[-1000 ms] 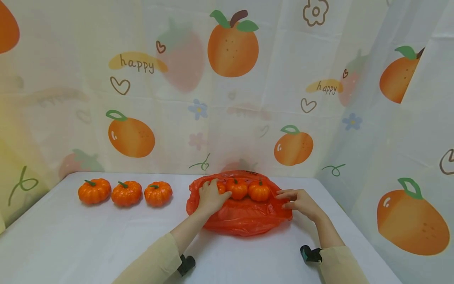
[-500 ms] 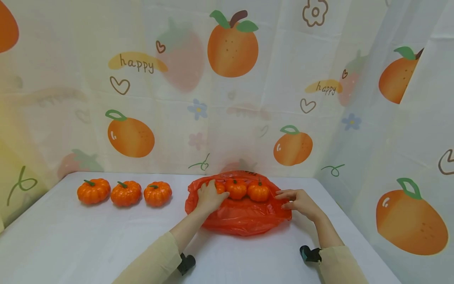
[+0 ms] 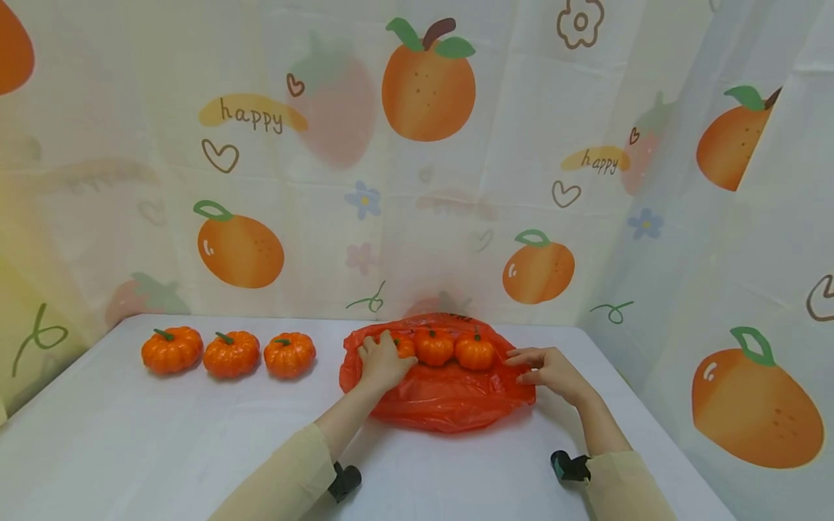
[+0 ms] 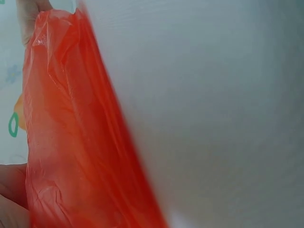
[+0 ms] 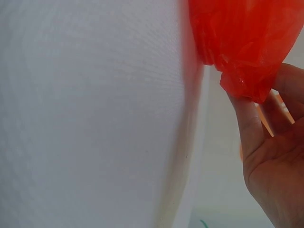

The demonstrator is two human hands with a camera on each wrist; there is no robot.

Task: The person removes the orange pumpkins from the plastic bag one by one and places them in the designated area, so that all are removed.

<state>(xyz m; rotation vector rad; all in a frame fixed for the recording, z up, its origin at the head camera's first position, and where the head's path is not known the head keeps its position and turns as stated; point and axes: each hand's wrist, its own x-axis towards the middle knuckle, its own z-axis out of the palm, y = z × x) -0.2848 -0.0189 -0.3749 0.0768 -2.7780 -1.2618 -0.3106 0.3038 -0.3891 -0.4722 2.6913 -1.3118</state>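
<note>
Left hand (image 3: 380,362) slid left — grips bag (image 3: 449,401) | right hand (image 3: 550,370) pinches rim | backdrop "happy" (image 3: 250,116)

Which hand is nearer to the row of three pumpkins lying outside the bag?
The left hand. It rests on the left end of the red bag, just right of the three pumpkins. The right hand pinches the bag's far right edge, much farther away.

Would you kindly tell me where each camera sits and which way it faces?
Head: looks forward and down at the table; both forearms, left hand and right hand at the red bag.
Left wrist: close along the tabletop at the bag; hand's edge shows.
Right wrist: close at the bag's corner pinched by fingers.
All share the bag.
</note>
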